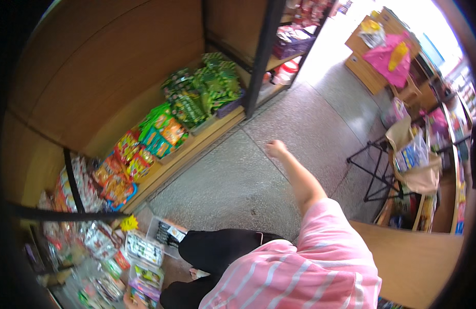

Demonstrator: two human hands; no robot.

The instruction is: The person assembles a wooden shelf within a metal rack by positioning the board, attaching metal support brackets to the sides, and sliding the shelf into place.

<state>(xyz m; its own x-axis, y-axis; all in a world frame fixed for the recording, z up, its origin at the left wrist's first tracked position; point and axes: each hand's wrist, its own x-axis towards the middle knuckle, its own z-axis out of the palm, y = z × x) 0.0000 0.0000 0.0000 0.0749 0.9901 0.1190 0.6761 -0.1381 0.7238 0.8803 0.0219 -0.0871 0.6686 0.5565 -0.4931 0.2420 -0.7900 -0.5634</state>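
My right hand (275,149) is stretched out over the grey floor, its fingers curled in and nothing visible in them. At the lower left edge, my left hand (132,301) is partly in view beside a clear tub of colourful packets (146,279); its fingers are mostly hidden. Close to that tub stand a white tub of pale packs (144,250) and a clear bin with black items (168,234). A yellow flower-shaped thing (128,223) sits just behind them.
Along the left runs a wooden shelf (168,159) with green packets (202,87) and red-orange snack bags (127,159). Dark shelf posts (263,56) rise there. Rightward are a folding chair (418,172) with a bag, a wooden table top (408,257) and cardboard boxes (364,72) behind.
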